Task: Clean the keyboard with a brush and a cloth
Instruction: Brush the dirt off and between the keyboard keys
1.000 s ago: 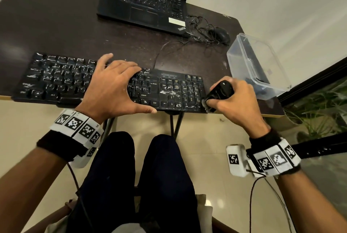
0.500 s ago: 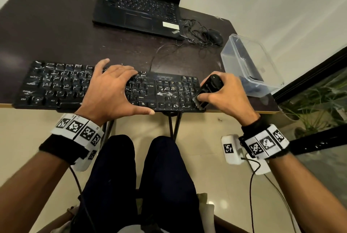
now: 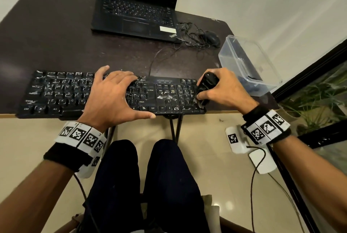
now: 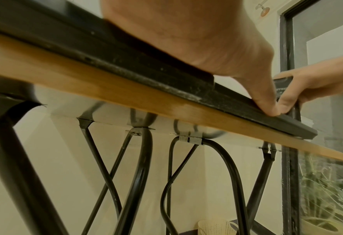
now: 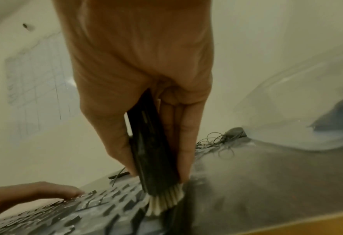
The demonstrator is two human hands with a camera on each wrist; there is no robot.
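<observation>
A dusty black keyboard (image 3: 62,93) lies along the near edge of the dark table (image 3: 56,41). My left hand (image 3: 112,93) lies flat on its middle keys with straight spread fingers, and its thumb (image 4: 265,101) presses the front rim. My right hand (image 3: 223,90) grips a black brush (image 3: 206,84) at the keyboard's right end. The pale bristles (image 5: 162,202) are splayed against the number pad's right edge. White dust (image 3: 166,98) sits near the arrow keys. I can make out no cloth.
A black laptop (image 3: 135,13) stands open at the back. Beside it a mouse (image 3: 212,38) lies in tangled cable. A clear plastic box (image 3: 249,63) with something dark inside sits at the right table edge. My legs (image 3: 142,185) are under the table.
My right hand has slid the brush a little left and forward onto the keyboard's right edge. The left hand has stayed flat on the keys. The head view has tilted.
</observation>
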